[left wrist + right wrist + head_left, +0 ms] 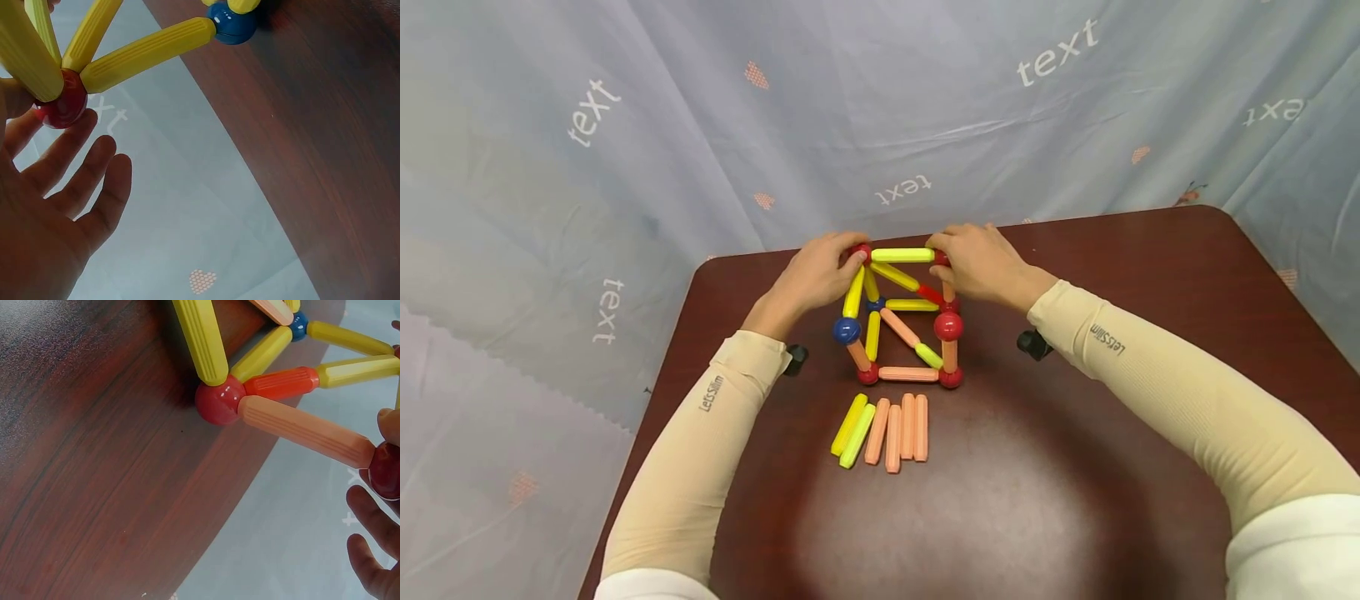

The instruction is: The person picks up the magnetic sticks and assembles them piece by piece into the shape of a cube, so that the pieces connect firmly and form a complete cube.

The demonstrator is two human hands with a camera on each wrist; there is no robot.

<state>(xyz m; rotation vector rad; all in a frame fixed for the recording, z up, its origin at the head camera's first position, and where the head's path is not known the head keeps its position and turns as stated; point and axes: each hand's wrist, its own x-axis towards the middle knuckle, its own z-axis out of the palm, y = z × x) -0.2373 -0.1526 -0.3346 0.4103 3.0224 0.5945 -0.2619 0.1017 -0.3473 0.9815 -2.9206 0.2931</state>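
Note:
A cube-like frame of magnetic rods and balls stands on the table. At its back upper left corner, my left hand pinches a red ball between thumb and fingers. My right hand holds the red ball at the back upper right corner. A yellow-green rod spans these two balls. Below the right ball, an orange-pink rod runs down to another red ball. A blue ball and a red ball top the front posts, with no rod between them.
Several loose rods lie in front of the frame: yellow ones on the left, orange-pink ones on the right. The dark wooden table ends behind the frame at a hanging grey-blue cloth.

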